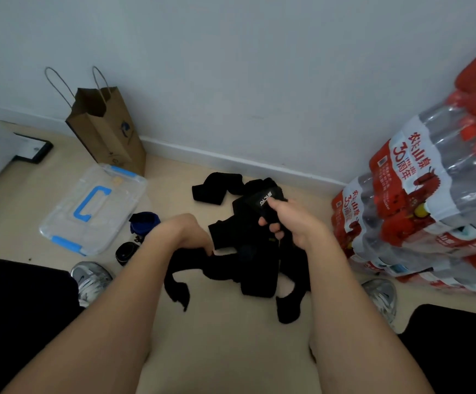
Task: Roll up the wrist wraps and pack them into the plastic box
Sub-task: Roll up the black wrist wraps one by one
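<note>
A brown paper bag with thin cord handles is stood open against the wall at ten o'clock. Just below it, at nine o'clock, a clear, rectangular plastic box with a blue handle and blue latches is laid flat on the smooth beige floor. A small roll of blue fabric is seen at the box's four o'clock, just beside its corner. Near the centre, a limp black strip of the wrist wraps is gripped by the left hand, its fingers curled down around the cloth. The wraps are bunched in a soft, dark heap between the hands, with loose ends trailing onto the floor. A stiffer end with a white-lettered label is held by the right hand, fingers closed under it and thumb pressed on top. At three o'clock, shrink-wrapped packs of water bottles in glossy red-and-white film are stacked.
</note>
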A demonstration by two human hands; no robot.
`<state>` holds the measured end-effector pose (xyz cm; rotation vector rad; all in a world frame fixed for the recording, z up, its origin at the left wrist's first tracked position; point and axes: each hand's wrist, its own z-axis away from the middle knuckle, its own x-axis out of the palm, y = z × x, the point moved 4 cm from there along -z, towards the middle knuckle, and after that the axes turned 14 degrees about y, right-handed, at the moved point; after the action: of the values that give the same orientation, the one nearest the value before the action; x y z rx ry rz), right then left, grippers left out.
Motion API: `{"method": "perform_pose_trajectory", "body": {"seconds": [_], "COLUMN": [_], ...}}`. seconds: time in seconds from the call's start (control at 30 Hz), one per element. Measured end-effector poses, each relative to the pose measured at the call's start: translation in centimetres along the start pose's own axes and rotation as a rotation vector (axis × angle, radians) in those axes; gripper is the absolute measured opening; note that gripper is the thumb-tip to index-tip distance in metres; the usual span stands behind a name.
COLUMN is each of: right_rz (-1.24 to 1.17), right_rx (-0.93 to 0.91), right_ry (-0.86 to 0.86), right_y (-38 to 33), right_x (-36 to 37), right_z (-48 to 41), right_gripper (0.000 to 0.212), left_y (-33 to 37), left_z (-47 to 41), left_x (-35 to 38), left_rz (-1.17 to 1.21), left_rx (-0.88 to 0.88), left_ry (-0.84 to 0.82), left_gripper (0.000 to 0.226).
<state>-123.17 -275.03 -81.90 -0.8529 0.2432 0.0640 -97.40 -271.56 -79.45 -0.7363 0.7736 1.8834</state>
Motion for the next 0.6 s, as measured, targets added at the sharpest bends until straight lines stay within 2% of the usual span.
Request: {"method": "perform_pose_trajectory", "body": {"seconds": [0.07, 0.2, 0.3, 0.37, 0.43, 0.5, 0.53, 0.6], "right_rz": [0.042, 0.001, -0.064, 0.066, 0.262, 0.376, 0.419, 0.544], "right_rx": [-0.042, -0.158, -0.187, -0.269, -0.418, -0.521, -0.534, -0.512], "right_ry": [-0.022, -0.043, -0.044, -0.014, 0.014, -0.042, -0.102, -0.216], "right_y": [-2.1, -4.6, -4.8, -4.8, -5.1, -5.6, -5.6, -5.4], "right_x": [-0.5, -0.4, 0.1, 0.4, 1.0, 2.2, 2.9, 4.2], "right_z": [1.5, 4.1, 5.4, 6.0, 6.8, 8.2, 8.9, 10.0], "right_gripper": [0.019, 0.027, 0.017, 0.016, 0.022, 0.016, 0.019, 0.044], "left_y": [0.7, 1.8, 2.3, 2.8, 3.4, 3.8, 3.9, 3.9], "left_z": [1.3, 3.9, 5.2, 5.6, 6.1, 6.7, 7.0, 7.0], "left_x": [-2.4, -5.9, -7.6, -7.9, -7.2, -6.0, -5.4, -4.5], "left_rz": [-0.008, 0.044, 0.065, 0.097, 0.208, 0.371, 0.466, 0.582], "left_rx": [0.033, 0.085, 0.147, 0.208, 0.243, 0.220, 0.198, 0.149], "left_ry": [0.029, 0.033, 0.139, 0.218, 0.239, 0.230, 0.223, 0.224], "left_gripper": [0.048, 0.056, 0.041, 0.038, 0.053, 0.070, 0.074, 0.078]}}
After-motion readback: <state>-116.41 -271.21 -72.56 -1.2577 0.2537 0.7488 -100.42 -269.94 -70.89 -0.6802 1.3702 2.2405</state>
